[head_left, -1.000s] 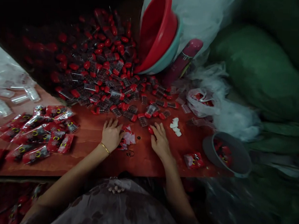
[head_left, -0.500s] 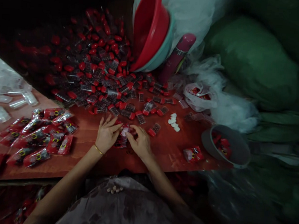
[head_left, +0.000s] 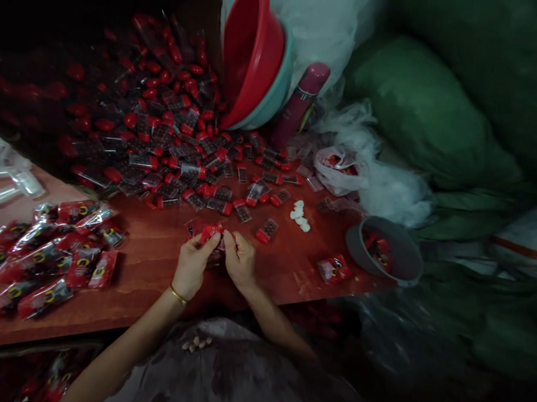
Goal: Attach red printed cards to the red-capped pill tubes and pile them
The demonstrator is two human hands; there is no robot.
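Note:
Close together over the front of the table, both my hands pinch a small red packet point(head_left: 212, 229). My left hand point(head_left: 192, 264), with a gold bracelet at the wrist, grips its left part between thumb and fingers. On the right side my right hand point(head_left: 241, 261) closes thumb against fingers at the packet's edge. Other red packaging lies under and behind the hands, partly hidden. A small clear container with a red end point(head_left: 267, 230) and dark contents lies just right of my hands. Beyond them spreads a heap of similar containers point(head_left: 181, 151).
Filled red packets point(head_left: 83, 264) lie in a pile at the left of the red tabletop point(head_left: 152, 267). White pieces point(head_left: 300, 216), a grey bowl point(head_left: 353, 253) and a lone red packet point(head_left: 332, 268) are at the right. Behind stand a red basin point(head_left: 251, 56) and a purple bottle point(head_left: 301, 101).
My left hand's spread fingers have closed into a pinch, and a red packet now shows raised between both hands. The whole view has shifted slightly, moving the scene leftward.

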